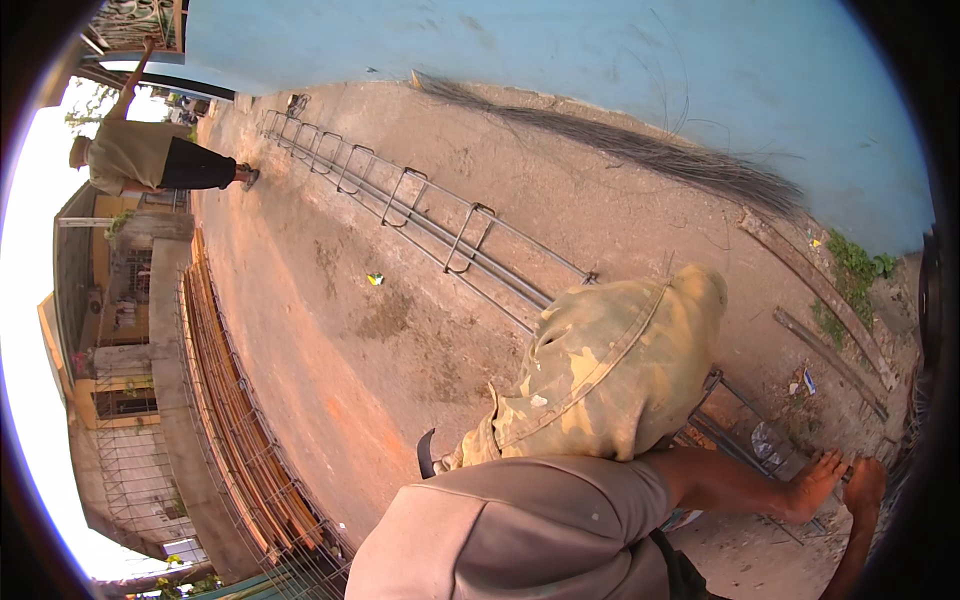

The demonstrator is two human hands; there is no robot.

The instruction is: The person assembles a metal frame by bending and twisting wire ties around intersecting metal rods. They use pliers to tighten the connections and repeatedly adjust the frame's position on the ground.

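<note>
At the lower right, my left hand [818, 487] reaches out past my bent knee in camouflage trousers [620, 370]. Its fingers close around a small dark part too unclear to name. My right hand [865, 485] is beside it, closed in a fist near the same part; what it grips is hidden. Under my knee and arm runs a long reinforcing-steel cage [465, 235] with rectangular stirrups, lying on the ground and stretching away to the upper left. More thin steel bars [740, 400] show between my knee and forearm, near a crumpled clear plastic bag [768, 445].
A bundle of thin wires [620, 145] lies along the blue wall [560, 50]. Two long strips [820, 290] rest near weeds at the right. Long rusty bars [225, 400] are stacked at the left. Farther off, another person [150, 155] stands with an arm raised.
</note>
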